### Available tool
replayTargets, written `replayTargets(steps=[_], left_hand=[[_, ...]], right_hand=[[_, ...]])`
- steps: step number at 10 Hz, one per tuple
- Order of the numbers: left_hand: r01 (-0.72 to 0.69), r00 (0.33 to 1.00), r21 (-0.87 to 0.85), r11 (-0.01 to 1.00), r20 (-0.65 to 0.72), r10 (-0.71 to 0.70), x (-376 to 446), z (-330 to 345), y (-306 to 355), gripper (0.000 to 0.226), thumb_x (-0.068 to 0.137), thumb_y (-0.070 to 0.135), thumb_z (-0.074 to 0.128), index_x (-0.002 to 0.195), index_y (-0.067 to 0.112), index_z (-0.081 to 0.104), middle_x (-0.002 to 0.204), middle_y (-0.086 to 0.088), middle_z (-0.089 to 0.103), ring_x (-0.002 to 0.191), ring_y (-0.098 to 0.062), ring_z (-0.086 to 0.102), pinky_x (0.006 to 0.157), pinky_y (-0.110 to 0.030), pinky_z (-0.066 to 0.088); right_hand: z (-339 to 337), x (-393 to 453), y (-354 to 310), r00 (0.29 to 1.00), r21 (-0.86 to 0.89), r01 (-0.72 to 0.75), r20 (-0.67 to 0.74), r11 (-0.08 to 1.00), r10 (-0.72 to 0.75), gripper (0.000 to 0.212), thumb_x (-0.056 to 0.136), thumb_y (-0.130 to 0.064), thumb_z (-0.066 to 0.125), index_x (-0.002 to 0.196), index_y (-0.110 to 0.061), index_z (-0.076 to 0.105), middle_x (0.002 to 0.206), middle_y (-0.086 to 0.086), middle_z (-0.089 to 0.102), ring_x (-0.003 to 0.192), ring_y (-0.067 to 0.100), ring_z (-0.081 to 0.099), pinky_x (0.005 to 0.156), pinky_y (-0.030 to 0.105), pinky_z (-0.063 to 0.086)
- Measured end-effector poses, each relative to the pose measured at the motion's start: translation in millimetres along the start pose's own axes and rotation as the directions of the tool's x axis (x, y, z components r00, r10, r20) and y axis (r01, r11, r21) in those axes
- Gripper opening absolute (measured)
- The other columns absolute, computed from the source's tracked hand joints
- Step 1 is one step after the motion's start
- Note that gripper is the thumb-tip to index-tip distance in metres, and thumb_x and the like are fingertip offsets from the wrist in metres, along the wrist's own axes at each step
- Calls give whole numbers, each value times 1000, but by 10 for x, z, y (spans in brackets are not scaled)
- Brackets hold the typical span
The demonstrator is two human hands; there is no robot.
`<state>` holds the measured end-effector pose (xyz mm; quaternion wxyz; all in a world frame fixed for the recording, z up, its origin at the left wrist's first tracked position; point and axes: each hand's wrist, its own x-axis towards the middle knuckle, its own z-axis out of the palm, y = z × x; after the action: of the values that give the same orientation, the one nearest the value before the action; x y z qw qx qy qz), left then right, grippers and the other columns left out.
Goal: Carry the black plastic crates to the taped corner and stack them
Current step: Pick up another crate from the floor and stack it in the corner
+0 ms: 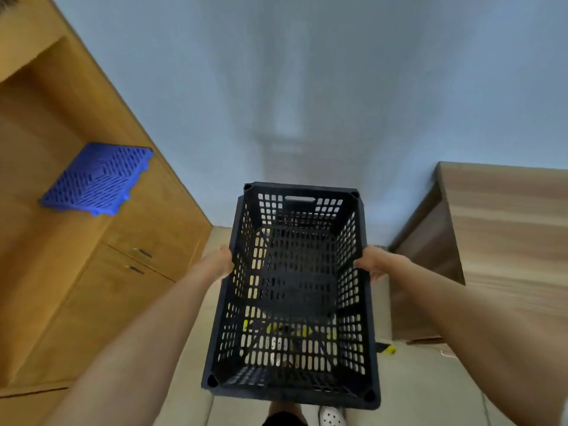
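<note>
Here's the carry in full swing: a black perforated plastic crate [292, 290] is up in the air in front of the person's body, open side up and empty, with the left hand [219, 261] clamped on its left long wall and the right hand [373, 262] clamped on the right one, fingers curled round the rims roughly at mid-length. Both grips look closed firmly on the crate, and the load sits level between them. Through the slotted bottom you can glimpse yellow and black tape [385, 348] on the beige tiled floor [430, 388], which suggests the taped corner is right underfoot, though most of it is hidden by the crate. A tall wooden cabinet [92, 241] stands to the left with a blue slatted plastic panel [96, 179] against it, and a wood-grain desk [498, 229] flanks the right, so the lane is narrow. The smart play, I'd say, is to hold the crate level, elbows in, away from both pieces of furniture, then bend at the knees and lower it squarely over the tape, or onto any crate already there, corners aligned before letting go. No other crate is visible here.
</note>
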<state>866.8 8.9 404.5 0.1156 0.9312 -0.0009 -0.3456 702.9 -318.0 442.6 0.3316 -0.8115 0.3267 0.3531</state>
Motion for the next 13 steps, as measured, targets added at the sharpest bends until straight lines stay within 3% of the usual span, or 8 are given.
replayTargets(steps=[1,2,3,4,5,8,11,13], left_hand=[[-35,999,99,994,10,35,1139,110,14,47,95,26,41,139,9,42,137,-16,53,122,-36,54,104,-48,44],[-86,996,225,971,38,80,1424,-5,358,45,91,27,47,132,9,48,130,-16,58,117,-36,57,100,-47,47],[-160,987,411,897,68,145,806,-415,954,43,97,25,49,134,4,47,117,-13,63,108,-31,61,88,-39,48],[-173,985,401,899,77,155,994,-437,1113,43,99,26,49,135,3,44,100,-6,66,85,-21,59,71,-31,41],[-170,984,353,920,104,142,1344,-298,1186,55,99,15,47,146,3,23,73,-1,54,68,-18,55,75,-37,50],[-149,985,466,872,152,87,2009,88,1218,60,98,24,54,145,4,23,118,-15,62,104,-32,63,85,-43,55],[-114,992,525,843,112,64,2667,295,1163,35,93,20,61,118,9,40,89,-7,63,81,-26,67,73,-41,60],[-136,988,556,820,140,68,2951,467,1017,49,94,22,61,132,7,35,94,-7,66,85,-26,69,74,-41,60]], right_hand=[[-160,243,-41,998,23,-63,-9,998,63,24,100,-24,45,105,-2,53,88,13,61,64,24,62,48,24,53],[-345,449,-101,992,100,-129,-3,987,130,26,101,-23,45,111,-1,53,80,8,59,71,24,66,56,25,56],[-444,685,-107,982,162,-181,-25,970,187,36,100,-23,46,125,3,45,78,10,54,77,28,65,62,31,56],[-513,933,-94,972,198,-224,-32,954,235,45,100,-27,47,132,2,36,80,12,51,67,25,62,52,29,52],[-550,1228,-52,969,234,-233,-24,944,245,52,100,-31,46,137,0,28,101,16,52,67,21,58,53,27,50],[-546,2184,155,987,189,-159,8,969,160,53,96,-20,52,138,4,31,126,21,52,112,36,57,91,40,49],[-565,3005,98,993,170,-120,39,978,115,53,92,-17,51,139,1,33,131,21,52,116,37,54,92,35,47],[-413,3207,-16,994,155,-110,1,982,112,50,96,-7,48,141,2,29,127,25,52,115,39,53,81,32,40]])
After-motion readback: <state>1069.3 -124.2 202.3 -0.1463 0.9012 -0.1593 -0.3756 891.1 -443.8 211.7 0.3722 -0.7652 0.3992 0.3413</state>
